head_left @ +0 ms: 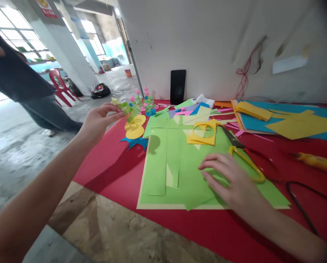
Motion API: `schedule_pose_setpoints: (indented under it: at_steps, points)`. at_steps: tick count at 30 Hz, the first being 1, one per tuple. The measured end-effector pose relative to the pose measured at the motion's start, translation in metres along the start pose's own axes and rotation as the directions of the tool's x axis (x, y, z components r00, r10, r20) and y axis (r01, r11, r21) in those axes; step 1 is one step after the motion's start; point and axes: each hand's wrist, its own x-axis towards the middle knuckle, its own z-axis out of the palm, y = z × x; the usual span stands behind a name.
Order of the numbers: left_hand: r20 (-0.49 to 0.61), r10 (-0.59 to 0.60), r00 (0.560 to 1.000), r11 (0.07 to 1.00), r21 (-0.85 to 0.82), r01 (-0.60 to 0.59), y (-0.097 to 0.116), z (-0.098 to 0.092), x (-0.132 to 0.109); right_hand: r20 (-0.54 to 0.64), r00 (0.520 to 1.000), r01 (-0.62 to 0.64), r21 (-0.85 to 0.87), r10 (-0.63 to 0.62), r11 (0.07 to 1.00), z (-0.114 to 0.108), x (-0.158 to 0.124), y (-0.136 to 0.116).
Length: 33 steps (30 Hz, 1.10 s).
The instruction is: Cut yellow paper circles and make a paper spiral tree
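**Left hand lifts a green paper piece, right hand flat on green sheets**

While a person in dark clothes (18, 80) stands at the far left on the concrete floor, the left hand (97, 122) is raised above the red table (111, 168), its thumb and fingertips pinched together on a folded green paper piece (126, 109). The piece sticks out to the right of the fingertips and hangs just above a yellow cutout (135, 128) lying on a blue star shape (134, 142). Behind it stand small paper flowers (143, 100). In the middle lie overlapping green sheets (177, 164), with a yellow cut frame (203, 133) on their far edge. The right hand (229, 179) rests palm down on these sheets, fingers spread apart and flat, clamping nothing. Yellow-handled scissors (244, 157) lie just beside its knuckles, touching the green paper. Farther right, yellow and blue sheets (289, 124) are stacked near the wall. No container shows anywhere on the table.
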Motion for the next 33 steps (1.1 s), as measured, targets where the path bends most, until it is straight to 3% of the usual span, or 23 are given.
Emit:
schedule_pose_setpoints:
  at_steps: [3,7,13,17,22,33]
  points:
    - [-0.052,-0.004,0.999,0.999,0.045,0.007,-0.012,-0.01,-0.002,0.138,0.988,0.074,-0.037,-0.068,0.997,0.021,0.025,-0.011]
    - [-0.086,-0.024,0.996,0.993,0.112,0.034,-0.019,-0.02,-0.009,0.23,0.954,0.214,-0.066,-0.194,0.975,0.058,0.085,-0.016]
    - [-0.13,-0.053,0.99,0.982,0.171,0.075,-0.025,-0.035,-0.011,0.259,0.932,0.295,-0.13,-0.254,0.947,0.132,0.172,-0.015]
    - [-0.131,-0.045,0.99,0.975,0.212,0.072,-0.03,-0.042,-0.009,0.302,0.911,0.325,-0.101,-0.283,0.94,0.163,0.208,-0.019]
    - [-0.089,-0.031,0.996,0.969,0.242,0.052,-0.038,-0.045,-0.009,0.364,0.886,0.324,-0.043,-0.287,0.945,0.174,0.225,-0.015]
    - [-0.052,-0.04,0.998,0.957,0.286,0.053,-0.045,-0.042,-0.009,0.353,0.885,0.314,0.027,-0.303,0.949,0.172,0.214,-0.008]
